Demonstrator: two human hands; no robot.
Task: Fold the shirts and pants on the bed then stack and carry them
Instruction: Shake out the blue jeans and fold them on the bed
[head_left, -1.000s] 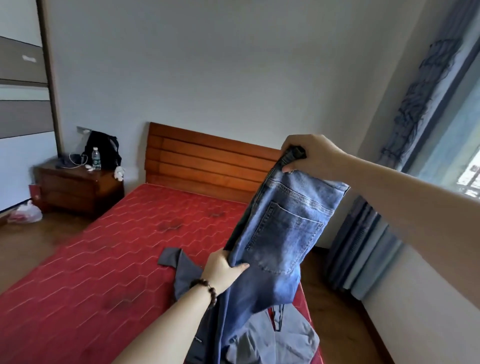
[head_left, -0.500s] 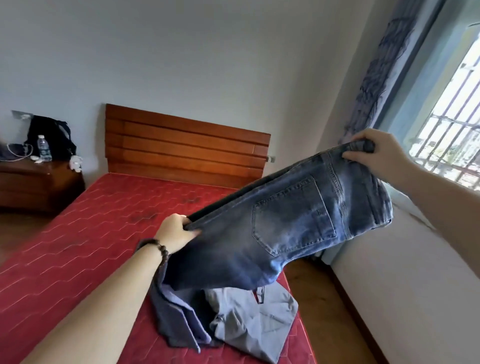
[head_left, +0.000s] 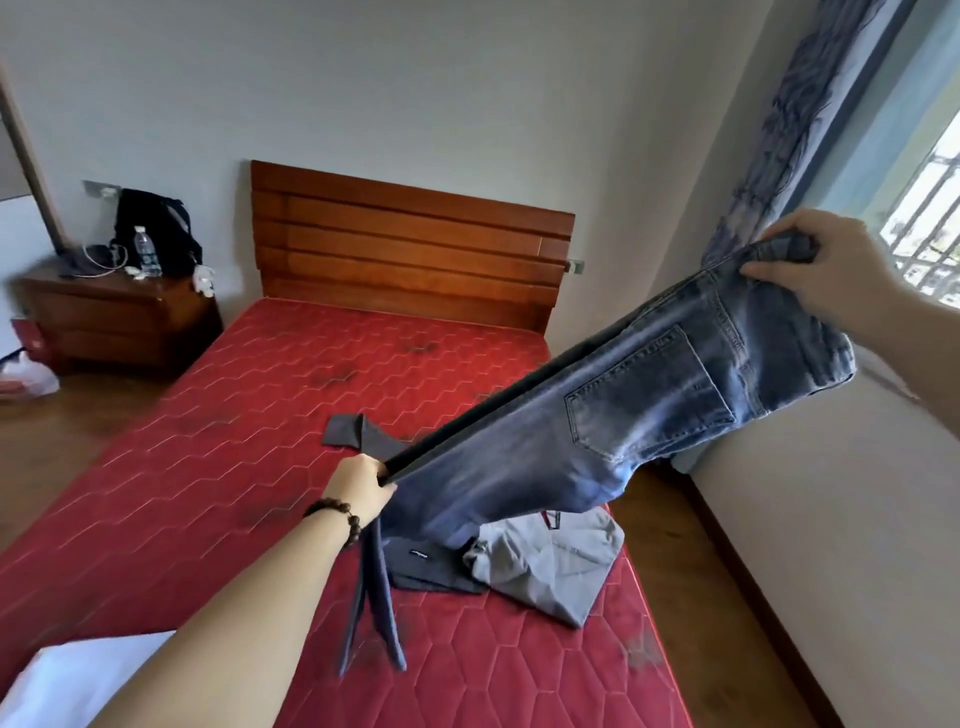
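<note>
Midair, both hands stretch jeans (head_left: 613, 431); dark garment's (head_left: 431, 569) label unreadable.

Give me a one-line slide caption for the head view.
Both hands stretch blue jeans above the red mattress: right hand at waistband, left hand mid-leg.

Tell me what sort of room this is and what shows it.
Most likely a bedroom in a home. A bed with a red mattress and wooden headboard fills the middle, a wooden nightstand stands beside it, and a curtain hangs by the window.
</note>
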